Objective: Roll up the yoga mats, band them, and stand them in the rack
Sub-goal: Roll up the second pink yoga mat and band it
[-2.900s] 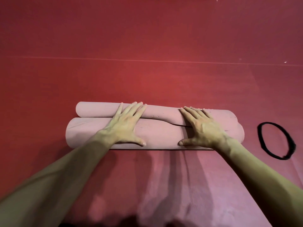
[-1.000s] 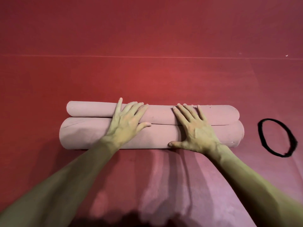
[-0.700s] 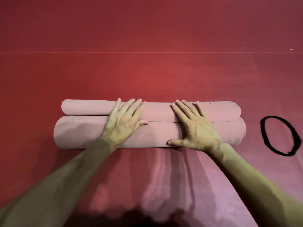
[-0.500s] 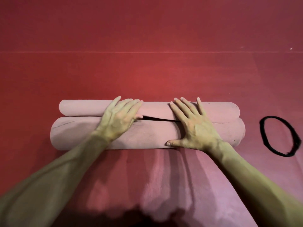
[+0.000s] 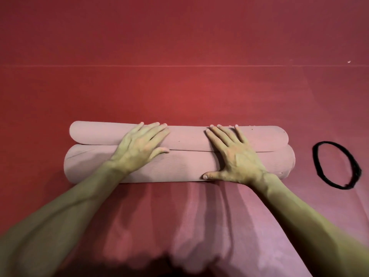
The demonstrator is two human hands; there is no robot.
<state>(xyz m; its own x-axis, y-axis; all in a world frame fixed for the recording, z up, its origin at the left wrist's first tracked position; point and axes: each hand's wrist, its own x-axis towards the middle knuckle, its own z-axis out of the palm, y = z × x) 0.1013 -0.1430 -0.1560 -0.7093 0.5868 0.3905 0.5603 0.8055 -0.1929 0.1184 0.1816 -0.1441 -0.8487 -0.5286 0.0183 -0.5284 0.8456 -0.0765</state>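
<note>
A pink yoga mat (image 5: 185, 164) lies rolled crosswise on the red floor, its free end forming a flatter fold along the far side of the roll. The unrolled part of the mat stretches from the roll toward me. My left hand (image 5: 139, 147) presses flat on the roll left of centre, fingers straight over the far fold. My right hand (image 5: 235, 156) presses flat right of centre, thumb spread along the near edge. A black elastic band (image 5: 319, 172) lies as a loop on the floor, right of the roll and apart from it.
Red floor matting (image 5: 179, 37) surrounds the roll, with a thin seam line (image 5: 179, 66) running across beyond it. My shadow falls on the unrolled mat near the bottom edge.
The roll has been pressed and squared; the gap between fold and roll seen half a second ago has closed. My left fingers have flattened over the far fold. The band has stayed put.
</note>
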